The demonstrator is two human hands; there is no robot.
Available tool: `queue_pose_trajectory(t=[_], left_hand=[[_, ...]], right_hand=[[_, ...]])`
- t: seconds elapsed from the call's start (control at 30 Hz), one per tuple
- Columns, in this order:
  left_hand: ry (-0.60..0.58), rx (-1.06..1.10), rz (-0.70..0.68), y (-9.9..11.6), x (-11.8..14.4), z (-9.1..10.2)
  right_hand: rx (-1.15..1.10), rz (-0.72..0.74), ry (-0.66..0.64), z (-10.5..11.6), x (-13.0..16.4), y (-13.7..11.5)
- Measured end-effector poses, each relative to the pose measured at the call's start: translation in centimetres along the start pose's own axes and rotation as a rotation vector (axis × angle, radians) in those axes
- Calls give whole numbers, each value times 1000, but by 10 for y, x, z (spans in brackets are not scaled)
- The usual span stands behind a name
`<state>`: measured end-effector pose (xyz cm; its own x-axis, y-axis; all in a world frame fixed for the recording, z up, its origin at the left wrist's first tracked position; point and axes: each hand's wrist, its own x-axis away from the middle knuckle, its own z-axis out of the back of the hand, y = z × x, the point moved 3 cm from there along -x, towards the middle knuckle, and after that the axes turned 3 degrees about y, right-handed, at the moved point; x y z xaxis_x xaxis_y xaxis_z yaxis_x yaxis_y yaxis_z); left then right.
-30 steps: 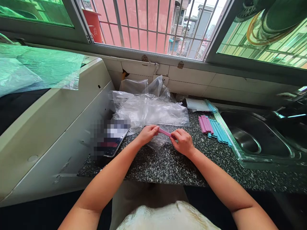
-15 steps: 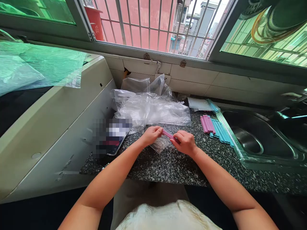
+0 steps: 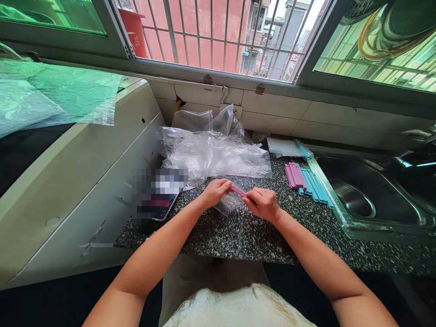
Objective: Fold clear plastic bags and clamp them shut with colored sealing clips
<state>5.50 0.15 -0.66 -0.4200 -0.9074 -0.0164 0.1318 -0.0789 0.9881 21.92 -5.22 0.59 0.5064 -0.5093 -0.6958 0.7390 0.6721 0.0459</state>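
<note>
Head view: the left hand (image 3: 214,191) and right hand (image 3: 263,203) each pinch an end of a slim, rigid pink clip (image 3: 238,190) over the speckled granite counter (image 3: 238,231), a small clear bag (image 3: 229,204) hanging beneath. That slick film could slip free if either pinch loosens.

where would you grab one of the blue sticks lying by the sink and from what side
Take a blue stick by its middle with a pinch from above, fingers across its narrow width. The sticks lie flat and packed side by side on the countertop, next to the pink sticks, so the long sides are blocked. The near ends look staggered, so sliding one out endwise from the front first may help.
</note>
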Motion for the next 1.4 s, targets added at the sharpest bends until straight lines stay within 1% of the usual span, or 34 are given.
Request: queue_pose_trajectory(t=[0.23,0.63,0.77,1.0,1.17,1.4], left_hand=[[9,-2,-2,3,1,1],[18,142,54,0,1,0],[19,168,71,-2,1,-1],[10,251,108,-7,-2,-1],[12,246,114,-6,-1,-1],[1,236,99,-7,-1,-1]], right_hand=[[-14,-13,-30,-1,1,1],[-14,2,-32,-1,1,1],[-11,-4,-54,-1,1,1],[-31,9,-48,0,0,2],[-33,3,-52,0,0,2],[-62,10,-17,2,-1,1]])
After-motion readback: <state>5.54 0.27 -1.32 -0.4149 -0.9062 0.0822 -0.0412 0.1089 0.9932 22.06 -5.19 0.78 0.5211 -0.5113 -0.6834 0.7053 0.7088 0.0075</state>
